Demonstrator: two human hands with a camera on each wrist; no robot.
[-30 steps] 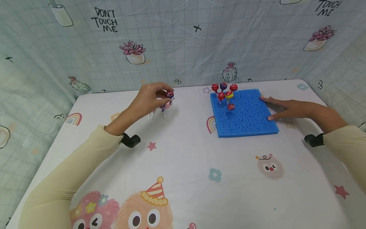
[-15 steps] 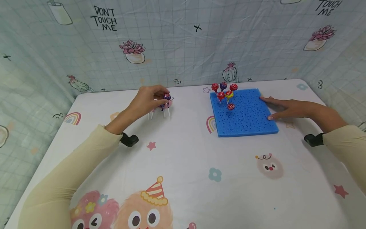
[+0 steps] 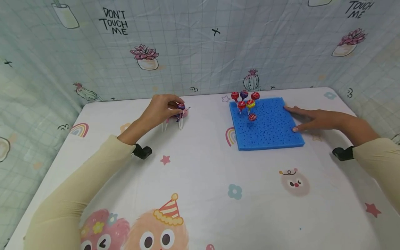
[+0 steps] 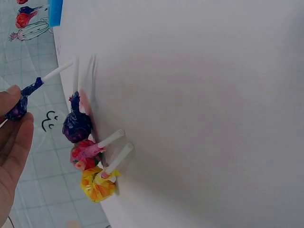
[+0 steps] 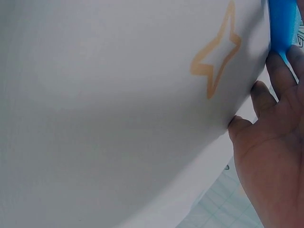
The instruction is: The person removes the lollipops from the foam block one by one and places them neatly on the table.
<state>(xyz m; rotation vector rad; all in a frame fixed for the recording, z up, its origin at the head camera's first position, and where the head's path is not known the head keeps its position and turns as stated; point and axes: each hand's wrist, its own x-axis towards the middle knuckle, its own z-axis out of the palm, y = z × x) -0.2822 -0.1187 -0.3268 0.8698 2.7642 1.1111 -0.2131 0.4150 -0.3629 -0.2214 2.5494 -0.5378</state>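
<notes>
Here, left hand: thumb and fingers are closed in a pinch on the wrapped head of a purple lollipop; its white stick points down from the fingertips. Whether the stick touches the cloth, I cannot tell.
Right hand: fingers are straight and spread, gripping nothing; the tips touch the right edge of the blue foam board.
Edges: the table's far edge is near the left fingers, on their far side, and the grid-printed curtain rises behind it.
Room: a broad stretch of white printed tablecloth lies between the left fingertips and the board, and a wider one on the person's side of both hands.
Loose lollipops: near the left fingers, a blue-purple lollipop, a pink-red lollipop and a yellow lollipop lie close together, with shiny twisted wrappers and thin sticks.
Foam: a flat, four-cornered slab, pitted with small dark holes.
Standing lollipops: six round heads, four red, one purple, one yellow, grouped at the board's far corner, away from the right fingers.
</notes>
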